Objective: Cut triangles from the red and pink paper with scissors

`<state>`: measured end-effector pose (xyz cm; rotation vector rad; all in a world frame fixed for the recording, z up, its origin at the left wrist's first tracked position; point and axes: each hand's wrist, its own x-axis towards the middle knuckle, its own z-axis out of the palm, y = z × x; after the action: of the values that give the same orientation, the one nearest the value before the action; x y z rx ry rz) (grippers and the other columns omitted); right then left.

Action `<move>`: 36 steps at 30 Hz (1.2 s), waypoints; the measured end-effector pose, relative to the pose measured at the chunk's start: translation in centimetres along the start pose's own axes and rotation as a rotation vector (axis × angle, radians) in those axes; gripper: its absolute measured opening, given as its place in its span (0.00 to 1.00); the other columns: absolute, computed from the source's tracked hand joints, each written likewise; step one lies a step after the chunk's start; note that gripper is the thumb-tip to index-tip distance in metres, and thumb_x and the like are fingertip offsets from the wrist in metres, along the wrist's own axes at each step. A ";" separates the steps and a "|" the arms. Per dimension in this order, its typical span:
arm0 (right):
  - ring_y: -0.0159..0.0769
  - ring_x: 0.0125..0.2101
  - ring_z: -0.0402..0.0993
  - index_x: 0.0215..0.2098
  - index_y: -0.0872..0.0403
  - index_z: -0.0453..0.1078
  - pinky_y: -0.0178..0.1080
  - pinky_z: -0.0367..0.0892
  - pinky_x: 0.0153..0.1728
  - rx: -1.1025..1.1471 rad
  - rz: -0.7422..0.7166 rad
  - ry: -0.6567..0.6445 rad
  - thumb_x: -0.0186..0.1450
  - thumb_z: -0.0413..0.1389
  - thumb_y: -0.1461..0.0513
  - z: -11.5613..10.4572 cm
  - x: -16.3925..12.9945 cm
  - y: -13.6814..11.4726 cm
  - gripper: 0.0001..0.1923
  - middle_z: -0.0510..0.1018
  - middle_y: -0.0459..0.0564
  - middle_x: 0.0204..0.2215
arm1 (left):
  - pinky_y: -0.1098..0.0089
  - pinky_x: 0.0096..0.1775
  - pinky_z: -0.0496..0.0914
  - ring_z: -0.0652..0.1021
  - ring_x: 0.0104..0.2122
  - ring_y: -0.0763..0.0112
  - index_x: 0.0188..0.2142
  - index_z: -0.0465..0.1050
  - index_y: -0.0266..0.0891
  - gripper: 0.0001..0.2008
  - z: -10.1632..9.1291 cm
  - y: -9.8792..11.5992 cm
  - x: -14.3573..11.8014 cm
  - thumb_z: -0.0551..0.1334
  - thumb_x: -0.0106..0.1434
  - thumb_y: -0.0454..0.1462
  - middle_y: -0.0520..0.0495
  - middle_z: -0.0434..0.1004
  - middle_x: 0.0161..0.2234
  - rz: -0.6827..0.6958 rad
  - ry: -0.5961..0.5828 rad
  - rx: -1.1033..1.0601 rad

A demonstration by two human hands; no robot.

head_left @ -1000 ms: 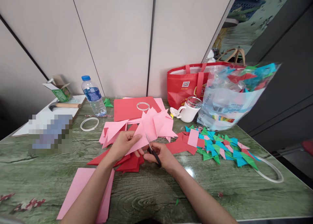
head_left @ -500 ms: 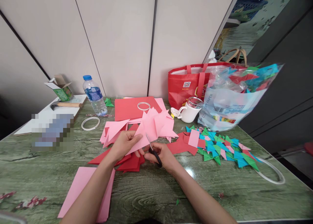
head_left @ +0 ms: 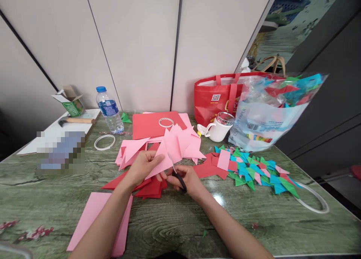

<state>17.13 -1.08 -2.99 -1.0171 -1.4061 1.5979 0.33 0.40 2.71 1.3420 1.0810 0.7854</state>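
Observation:
Between thumb and fingers, my left hand (head_left: 145,166) pinches a sheet of pink paper (head_left: 159,168) above the table. My right hand (head_left: 186,179) is closed round a pair of scissors (head_left: 179,180) with black handles, its blades pointing up and away at the right edge of that paper. Whether the blades are parted is hard to see. Behind and beneath lie folded and cut pink pieces (head_left: 177,142). Red paper pieces (head_left: 150,189) are under my left hand. A stack of pink sheets (head_left: 87,221) lies by my left forearm.
A water bottle (head_left: 108,110), a hammer (head_left: 77,120) and a tape roll (head_left: 104,142) are at left. To the right stand a white mug (head_left: 218,129), a red bag (head_left: 207,101) and a plastic bag of paper pieces (head_left: 254,123). A chain of coloured triangles (head_left: 254,172) lies before them.

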 end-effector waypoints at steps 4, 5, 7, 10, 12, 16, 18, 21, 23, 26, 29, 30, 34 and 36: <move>0.22 0.12 0.56 0.26 0.59 0.67 0.28 0.51 0.14 -0.017 0.002 0.020 0.48 0.63 0.52 0.0 0.0 -0.2 0.19 0.64 0.40 0.14 | 0.75 0.19 0.69 0.75 0.16 0.71 0.28 0.67 0.33 0.15 0.1 0.2 -0.1 0.57 0.59 0.45 0.44 0.76 0.18 -0.003 -0.006 -0.039; 0.22 0.12 0.56 0.26 0.59 0.67 0.28 0.51 0.13 -0.017 0.005 0.024 0.48 0.63 0.51 0.1 0.0 -0.2 0.19 0.64 0.40 0.14 | 0.75 0.20 0.69 0.76 0.17 0.70 0.28 0.67 0.33 0.15 0.1 0.2 -0.1 0.58 0.59 0.45 0.45 0.76 0.18 -0.005 -0.006 -0.056; 0.22 0.12 0.56 0.26 0.59 0.67 0.28 0.51 0.13 -0.015 0.013 0.031 0.47 0.63 0.51 0.2 -0.1 -0.3 0.20 0.64 0.40 0.14 | 0.74 0.21 0.71 0.77 0.18 0.69 0.29 0.67 0.33 0.16 0.2 0.1 0.0 0.57 0.59 0.46 0.45 0.77 0.19 -0.011 0.005 -0.103; 0.21 0.13 0.55 0.26 0.58 0.68 0.29 0.52 0.14 -0.004 0.016 0.036 0.46 0.63 0.51 0.3 -0.1 -0.3 0.20 0.64 0.40 0.15 | 0.72 0.22 0.71 0.76 0.18 0.69 0.29 0.68 0.33 0.19 0.3 0.0 0.1 0.53 0.61 0.49 0.45 0.76 0.19 -0.024 0.048 -0.170; 0.22 0.13 0.55 0.26 0.58 0.68 0.29 0.53 0.14 0.001 0.011 0.028 0.46 0.63 0.50 0.3 -0.1 -0.2 0.20 0.65 0.40 0.15 | 0.72 0.22 0.71 0.76 0.18 0.69 0.27 0.67 0.34 0.19 0.3 0.0 0.2 0.54 0.60 0.49 0.46 0.76 0.19 -0.017 0.077 -0.162; 0.22 0.13 0.56 0.27 0.58 0.68 0.29 0.54 0.15 0.020 0.025 0.013 0.45 0.64 0.49 0.4 -0.1 -0.2 0.22 0.65 0.41 0.16 | 0.72 0.22 0.70 0.76 0.18 0.69 0.25 0.66 0.36 0.17 0.4 0.3 0.0 0.58 0.56 0.49 0.49 0.76 0.18 0.005 0.079 -0.082; 0.24 0.15 0.58 0.27 0.58 0.68 0.30 0.55 0.16 0.059 0.023 0.006 0.43 0.65 0.50 0.5 -0.1 -0.3 0.23 0.66 0.41 0.17 | 0.72 0.21 0.69 0.76 0.18 0.69 0.24 0.65 0.37 0.18 0.5 0.5 -0.1 0.58 0.56 0.50 0.50 0.75 0.18 -0.003 0.052 -0.061; 0.27 0.21 0.62 0.27 0.58 0.68 0.32 0.60 0.23 0.135 -0.011 -0.033 0.40 0.67 0.51 0.5 -0.2 -0.5 0.23 0.69 0.44 0.21 | 0.72 0.20 0.69 0.75 0.17 0.69 0.24 0.64 0.38 0.18 0.8 0.6 -0.2 0.58 0.56 0.50 0.50 0.75 0.17 -0.015 0.020 -0.033; 0.29 0.25 0.64 0.28 0.58 0.68 0.33 0.62 0.28 0.166 -0.024 -0.073 0.41 0.67 0.53 0.6 -0.2 -0.7 0.23 0.70 0.45 0.23 | 0.72 0.20 0.68 0.75 0.17 0.69 0.24 0.64 0.37 0.17 0.9 0.6 -0.2 0.57 0.57 0.50 0.51 0.75 0.17 -0.007 0.014 -0.026; 0.31 0.27 0.66 0.30 0.58 0.69 0.34 0.63 0.32 0.185 -0.028 -0.093 0.42 0.67 0.54 0.6 -0.3 -0.8 0.22 0.72 0.46 0.24 | 0.75 0.19 0.65 0.73 0.16 0.72 0.23 0.63 0.37 0.17 1.0 0.3 -0.1 0.57 0.57 0.49 0.53 0.72 0.17 0.022 0.021 -0.018; 0.33 0.27 0.67 0.31 0.58 0.70 0.35 0.63 0.32 0.183 -0.032 -0.072 0.43 0.66 0.52 0.7 -0.3 -0.8 0.23 0.73 0.47 0.23 | 0.77 0.17 0.60 0.69 0.15 0.76 0.21 0.62 0.37 0.18 1.0 0.0 0.1 0.57 0.57 0.48 0.55 0.67 0.16 0.053 0.048 0.016; 0.33 0.27 0.67 0.31 0.58 0.70 0.35 0.64 0.32 0.176 -0.032 -0.065 0.43 0.66 0.52 0.7 -0.2 -0.8 0.23 0.73 0.47 0.23 | 0.77 0.17 0.59 0.68 0.16 0.77 0.20 0.61 0.37 0.18 1.0 -0.1 0.1 0.57 0.57 0.48 0.55 0.66 0.16 0.065 0.059 0.033; 0.32 0.25 0.65 0.30 0.57 0.70 0.34 0.63 0.29 0.169 -0.045 -0.051 0.42 0.67 0.52 0.7 -0.2 -0.7 0.23 0.73 0.47 0.23 | 0.78 0.17 0.53 0.61 0.17 0.80 0.18 0.58 0.36 0.20 0.9 -0.1 0.2 0.56 0.57 0.49 0.56 0.58 0.16 0.110 0.102 0.117; 0.31 0.24 0.64 0.30 0.57 0.70 0.34 0.62 0.28 0.165 -0.047 -0.048 0.42 0.67 0.52 0.7 -0.1 -0.7 0.23 0.73 0.47 0.23 | 0.78 0.17 0.52 0.59 0.17 0.80 0.18 0.57 0.36 0.21 0.8 -0.1 0.3 0.56 0.57 0.49 0.56 0.56 0.17 0.124 0.114 0.149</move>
<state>16.57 -1.40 -2.22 -0.8492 -1.2958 1.6829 1.17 0.37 2.50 1.5162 1.1726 0.8957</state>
